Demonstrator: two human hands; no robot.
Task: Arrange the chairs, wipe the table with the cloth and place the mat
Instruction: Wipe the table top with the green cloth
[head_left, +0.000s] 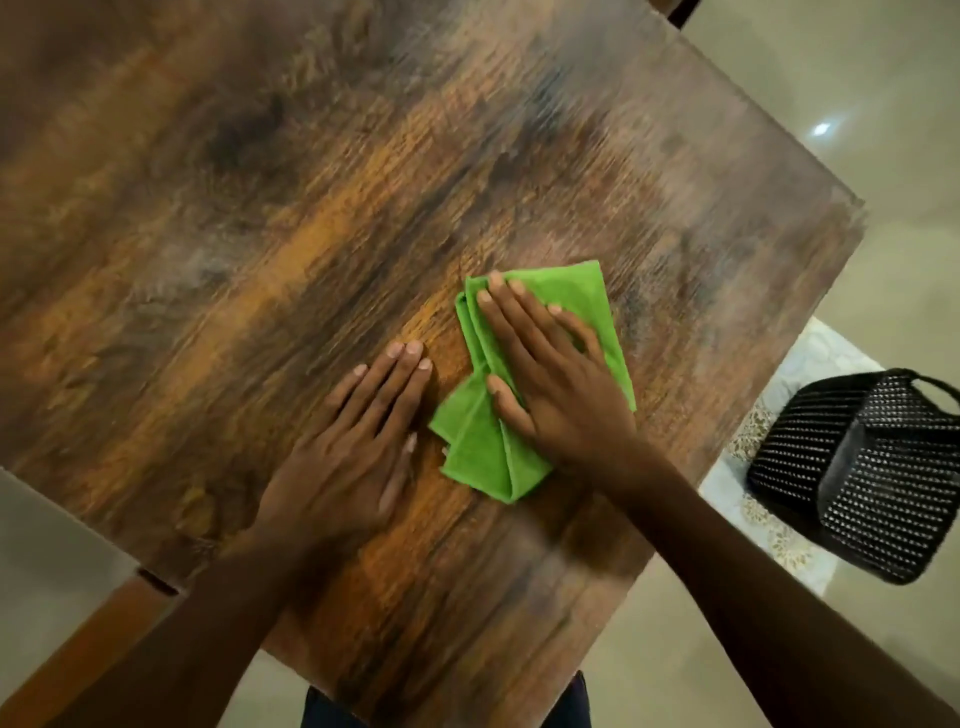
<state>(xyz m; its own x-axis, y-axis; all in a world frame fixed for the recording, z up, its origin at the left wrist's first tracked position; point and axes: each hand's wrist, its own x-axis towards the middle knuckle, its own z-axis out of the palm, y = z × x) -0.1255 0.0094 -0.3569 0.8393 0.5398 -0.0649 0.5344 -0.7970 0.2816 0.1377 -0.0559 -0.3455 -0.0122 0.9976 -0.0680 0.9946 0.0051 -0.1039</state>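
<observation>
A folded green cloth lies on the brown wooden table, near its front right part. My right hand presses flat on the cloth with straight, spread fingers. My left hand rests flat on the bare wood just left of the cloth, fingers straight and together. No mat is clearly in view.
A black woven basket with a handle stands on a pale patterned surface to the right of the table. A brown wooden piece, perhaps a chair part, shows at lower left. Light tiled floor surrounds the table.
</observation>
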